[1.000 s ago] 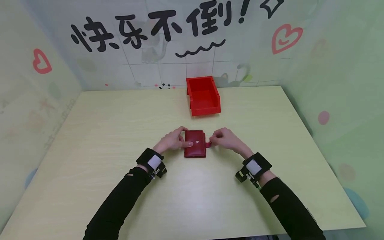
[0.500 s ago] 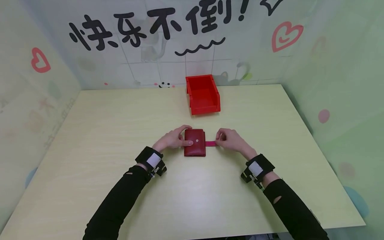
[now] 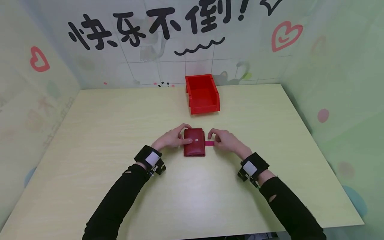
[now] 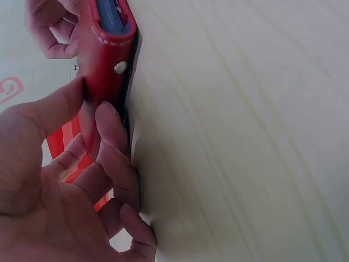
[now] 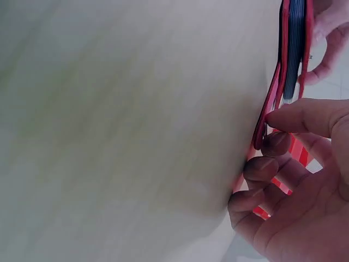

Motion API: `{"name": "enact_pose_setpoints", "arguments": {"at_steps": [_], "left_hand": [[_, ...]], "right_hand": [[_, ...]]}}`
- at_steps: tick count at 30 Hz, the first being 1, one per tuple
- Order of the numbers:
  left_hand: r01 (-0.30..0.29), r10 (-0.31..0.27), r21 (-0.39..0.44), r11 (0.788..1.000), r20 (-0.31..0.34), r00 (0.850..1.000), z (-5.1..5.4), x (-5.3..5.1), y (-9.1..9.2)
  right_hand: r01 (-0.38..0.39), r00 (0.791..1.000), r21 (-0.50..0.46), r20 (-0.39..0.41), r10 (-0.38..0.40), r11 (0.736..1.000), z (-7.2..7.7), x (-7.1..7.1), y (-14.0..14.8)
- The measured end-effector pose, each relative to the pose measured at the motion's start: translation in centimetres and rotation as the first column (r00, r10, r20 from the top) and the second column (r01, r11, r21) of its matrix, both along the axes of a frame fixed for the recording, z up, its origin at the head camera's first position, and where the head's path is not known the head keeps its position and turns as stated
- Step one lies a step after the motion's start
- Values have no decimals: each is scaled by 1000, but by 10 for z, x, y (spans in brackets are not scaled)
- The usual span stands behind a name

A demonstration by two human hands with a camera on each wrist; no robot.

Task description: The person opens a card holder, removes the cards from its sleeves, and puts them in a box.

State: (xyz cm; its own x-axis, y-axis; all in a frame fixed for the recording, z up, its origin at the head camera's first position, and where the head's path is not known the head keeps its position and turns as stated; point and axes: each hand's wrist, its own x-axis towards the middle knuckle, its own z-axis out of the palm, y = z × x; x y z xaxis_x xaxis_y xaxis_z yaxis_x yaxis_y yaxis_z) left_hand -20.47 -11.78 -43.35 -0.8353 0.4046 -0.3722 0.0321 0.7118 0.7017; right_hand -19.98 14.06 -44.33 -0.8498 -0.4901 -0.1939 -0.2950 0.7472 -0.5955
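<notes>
- Left sleeve (image 3: 118,203), right sleeve (image 3: 291,208): black, long, small hole (image 3: 272,198) near each cuff
- Left wristband (image 3: 143,154), right wristband (image 3: 261,162): black, wide, each with white rectangular patch (image 3: 250,168)
- Left module (image 3: 161,168), right module (image 3: 242,175): small, black, boxy, fixed to the wristbands

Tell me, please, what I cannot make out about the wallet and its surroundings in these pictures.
Red snap wallet, head view: its underside is hidden, turned towards the tabletop.
Pink strap, head view: its outer end is covered by the right hand.
Dark leaves, right wrist view: only their edges show, so any contents are hidden.
Right black sleeve, head view: its upper part is cut off by the bottom edge.
</notes>
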Motion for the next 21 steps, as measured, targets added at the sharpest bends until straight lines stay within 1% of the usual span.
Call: {"name": "enact_pose_setpoints", "arguments": {"at_steps": [2, 5, 12, 16, 21], "left_hand": [[-6, 6, 7, 1000, 1, 1000, -1, 0, 0], [-19, 19, 23, 1000, 10, 1000, -1, -1, 1], [-58, 56, 64, 996, 28, 998, -2, -2, 5], [-86, 84, 63, 994, 34, 996, -4, -1, 8], [-119, 116, 64, 991, 47, 992, -5, 2, 11]], "right_hand": [[-9, 1000, 32, -6, 9, 999, 2, 1, -3], [5, 1000, 65, -2, -5, 998, 3, 2, -6], [55, 998, 65, 16, -56, 996, -3, 3, -11], [65, 998, 90, 10, -66, 994, -5, 4, -13], [71, 997, 93, 18, -73, 993, -6, 4, -13]]}}
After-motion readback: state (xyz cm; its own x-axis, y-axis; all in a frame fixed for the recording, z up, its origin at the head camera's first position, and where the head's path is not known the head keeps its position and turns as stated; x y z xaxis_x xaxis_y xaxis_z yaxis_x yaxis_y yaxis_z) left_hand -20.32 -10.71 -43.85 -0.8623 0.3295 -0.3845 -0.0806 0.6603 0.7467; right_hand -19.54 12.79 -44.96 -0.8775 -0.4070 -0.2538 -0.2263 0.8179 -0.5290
